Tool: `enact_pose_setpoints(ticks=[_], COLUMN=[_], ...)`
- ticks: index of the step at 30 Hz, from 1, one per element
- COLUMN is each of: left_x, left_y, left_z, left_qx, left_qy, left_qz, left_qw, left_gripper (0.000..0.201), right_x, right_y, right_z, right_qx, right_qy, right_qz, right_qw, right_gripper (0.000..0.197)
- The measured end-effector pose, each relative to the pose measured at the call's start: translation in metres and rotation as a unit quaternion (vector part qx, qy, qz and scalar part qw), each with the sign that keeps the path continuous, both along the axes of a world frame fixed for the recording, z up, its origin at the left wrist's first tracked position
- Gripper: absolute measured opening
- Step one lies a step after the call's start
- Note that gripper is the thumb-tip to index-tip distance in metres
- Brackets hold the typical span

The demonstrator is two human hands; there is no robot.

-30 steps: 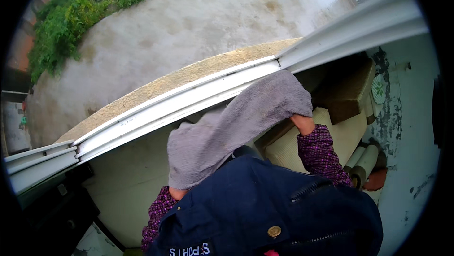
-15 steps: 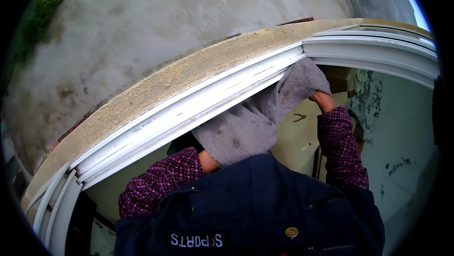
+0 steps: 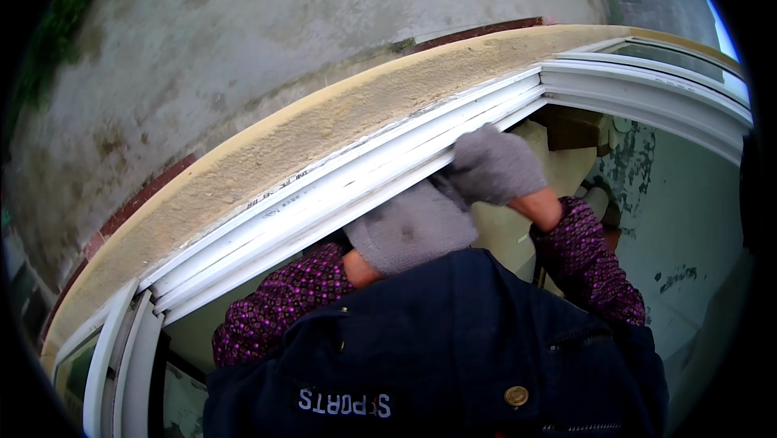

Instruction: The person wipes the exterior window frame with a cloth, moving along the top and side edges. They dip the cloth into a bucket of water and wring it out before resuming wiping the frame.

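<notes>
A grey towelling cloth (image 3: 413,228) with darker spots covers both hands and sags between them. My right hand (image 3: 537,208), bare only at the wrist, grips one end of the cloth and presses it against the inner edge of the white window frame (image 3: 356,183). The other end is held by my left hand (image 3: 361,269), close to my body and below the frame. The cloth hides the fingers of both hands. Patterned purple sleeves cover my forearms.
A rough tan sill (image 3: 324,135) runs outside the frame, with concrete ground (image 3: 267,25) beyond. Sliding sashes stand at the left (image 3: 109,357) and right (image 3: 664,62) ends. Inside are a peeling pale green wall (image 3: 688,220) and a cream surface (image 3: 502,232) below.
My right hand has drawn back from the frame's right corner, leftward along its inner edge, bunching the cloth. My left hand has stayed nearly in place. The view has shifted slightly.
</notes>
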State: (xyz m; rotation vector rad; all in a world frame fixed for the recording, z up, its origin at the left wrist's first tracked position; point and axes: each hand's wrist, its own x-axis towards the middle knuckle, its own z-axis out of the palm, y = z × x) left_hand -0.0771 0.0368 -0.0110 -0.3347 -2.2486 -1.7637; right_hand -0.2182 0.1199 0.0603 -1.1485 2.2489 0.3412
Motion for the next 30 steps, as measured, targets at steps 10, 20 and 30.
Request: enact_pose_setpoints(ticks=[10,20,30], left_x=[0.048,-0.020,-0.058], left_y=[-0.068,-0.031,-0.004], left_z=[0.025,0.059,0.058], left_qx=[-0.024,-0.138,-0.241], left_qy=[-0.055,-0.054,0.034], left_qz=[0.036,-0.136,-0.091], left_qw=[0.998,0.980,0.966], left_gripper=[0.021,0.023,0.024], right_x=[0.050,-0.067,-0.129], right_y=[-0.025,0.154,0.143], right_z=[0.001,-0.020,-0.028], right_qx=[-0.051,-0.147,0.022], right_qy=[-0.230,0.256,0.179], right_qz=[-0.094,-0.133,-0.181], right_qw=[0.967,0.946,0.967], right_gripper=[0.023,0.035,0.022])
